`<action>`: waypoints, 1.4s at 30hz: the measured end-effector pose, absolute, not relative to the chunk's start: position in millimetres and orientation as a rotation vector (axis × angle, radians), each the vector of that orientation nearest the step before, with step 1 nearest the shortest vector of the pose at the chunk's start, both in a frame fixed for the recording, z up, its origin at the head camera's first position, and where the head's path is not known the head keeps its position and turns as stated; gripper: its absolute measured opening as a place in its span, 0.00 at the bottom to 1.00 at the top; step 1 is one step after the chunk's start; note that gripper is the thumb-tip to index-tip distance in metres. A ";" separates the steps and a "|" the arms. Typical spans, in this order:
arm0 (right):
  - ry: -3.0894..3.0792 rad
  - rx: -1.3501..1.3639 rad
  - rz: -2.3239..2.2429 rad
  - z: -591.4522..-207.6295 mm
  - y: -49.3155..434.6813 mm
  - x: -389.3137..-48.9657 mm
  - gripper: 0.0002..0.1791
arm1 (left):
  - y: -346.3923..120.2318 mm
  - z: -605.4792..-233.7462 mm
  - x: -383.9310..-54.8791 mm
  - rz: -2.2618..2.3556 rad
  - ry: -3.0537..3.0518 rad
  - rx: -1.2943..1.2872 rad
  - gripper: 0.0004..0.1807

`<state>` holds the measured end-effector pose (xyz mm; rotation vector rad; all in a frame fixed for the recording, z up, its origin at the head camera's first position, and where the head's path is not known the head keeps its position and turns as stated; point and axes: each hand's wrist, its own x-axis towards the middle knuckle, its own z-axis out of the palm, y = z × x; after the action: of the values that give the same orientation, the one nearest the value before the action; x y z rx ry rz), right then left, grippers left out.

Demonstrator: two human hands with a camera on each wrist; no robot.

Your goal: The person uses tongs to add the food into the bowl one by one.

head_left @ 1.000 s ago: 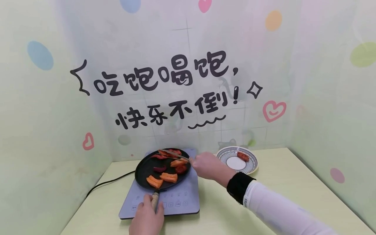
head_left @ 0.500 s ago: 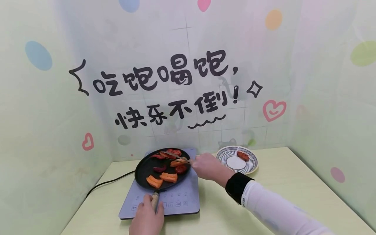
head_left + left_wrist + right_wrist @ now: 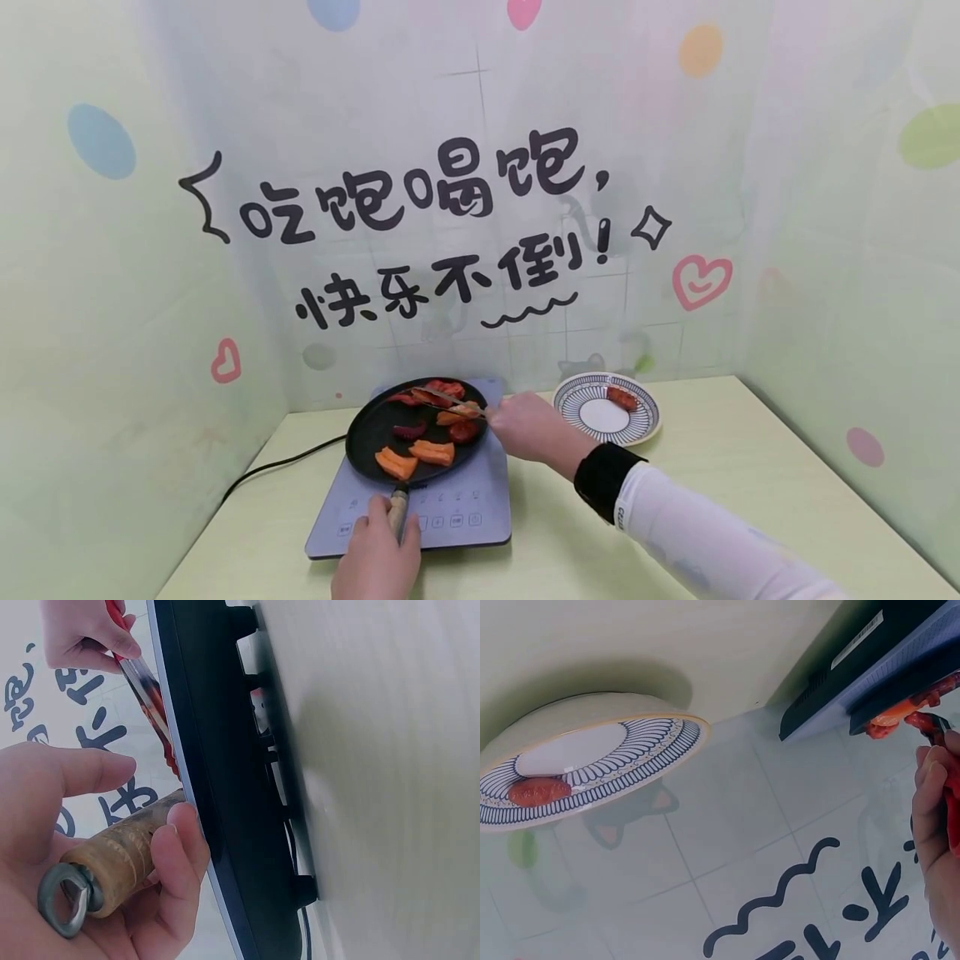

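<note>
A black frying pan (image 3: pixel 366 437) sits on a grey induction cooktop (image 3: pixel 491 492). My left hand (image 3: pixel 377 550) holds its wooden handle (image 3: pixel 124 855), fingers curled underneath and thumb above. From the right, my right hand (image 3: pixel 528 427) grips red-handled tongs (image 3: pixel 139 686); their metal arms reach over the pan to the red pieces (image 3: pixel 448 389) at its back. Orange slices (image 3: pixel 432 452) lie at the pan's front, and a dark red curved piece (image 3: pixel 409 430) in its middle. Beneath the tongs are another orange piece (image 3: pixel 455 415) and a round reddish piece (image 3: pixel 462 432).
Right of the cooktop stands a blue-patterned plate (image 3: pixel 600 417) with one browned sausage-like piece (image 3: pixel 622 399) on it. A black cord (image 3: pixel 285 461) runs left across the pale table (image 3: pixel 600 533). Printed walls enclose the table at the back and sides.
The tongs' tips have shifted slightly right and down over the red pieces, and the right wrist has moved a little. My left hand and the pan stay put.
</note>
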<state>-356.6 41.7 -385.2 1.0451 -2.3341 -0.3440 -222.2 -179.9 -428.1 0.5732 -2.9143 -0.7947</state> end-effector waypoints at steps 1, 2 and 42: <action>-2.340 1.047 -0.349 -385.1 41.3 -356.1 0.02 | -180.0 -428.1 -222.0 -0.795 -2.915 0.572 0.25; -2.348 1.048 -0.357 -385.1 40.9 -355.8 0.02 | -180.1 -428.1 -221.7 -0.795 -2.915 0.572 0.25; -2.857 0.800 0.557 -371.3 17.5 -332.9 0.15 | -178.7 -426.1 -221.2 -0.799 -2.913 0.575 0.25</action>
<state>-332.9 17.5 -371.3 0.7997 -2.8567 0.5571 -221.2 -178.7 -426.1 0.5749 -2.9131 -0.7995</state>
